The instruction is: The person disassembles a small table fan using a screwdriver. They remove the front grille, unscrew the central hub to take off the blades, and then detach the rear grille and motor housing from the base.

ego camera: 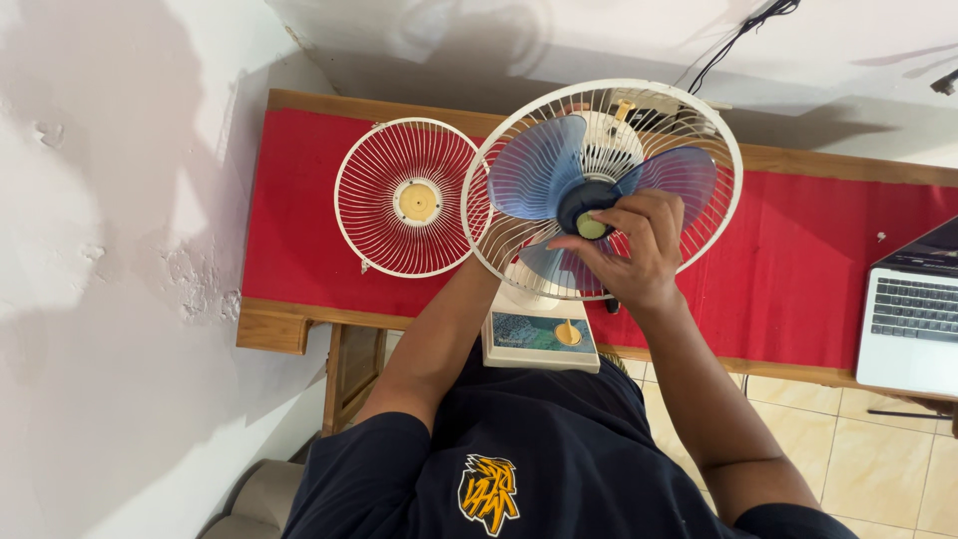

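So the right hand [629, 245] is right on the middle of the fan, fingers curled together and pinching the small yellow-green cap [591, 227] that sits on the dark hub [579, 203] of the blue blades [544, 165]. Thumb and fingertips are closed on that cap, pretty clearly.

The left hand is a different story: the forearm [439, 329] runs up behind the fan's rear guard [718, 130] and the hand itself is hidden back there, so I can't tell whether it's gripping anything or just resting.

The fan [540, 334] is a small desk type with a cream base, a little panel and a yellow knob on it. It stands at the near edge of the red-covered table [798, 260], right in front of the person's chest, tipped so the blades face up. The blades are see-through blue, three of them, sitting inside the white wire rear guard.

Just left of the fan, touching or nearly touching its rim, the front guard [409, 198] lies flat on the red cloth, white wires with a yellowish disc in the centre.

Well off to the right of the fan, at the table's end, there's an open laptop [913, 319]. Behind the fan a black cable [733, 40] runs up the white wall.
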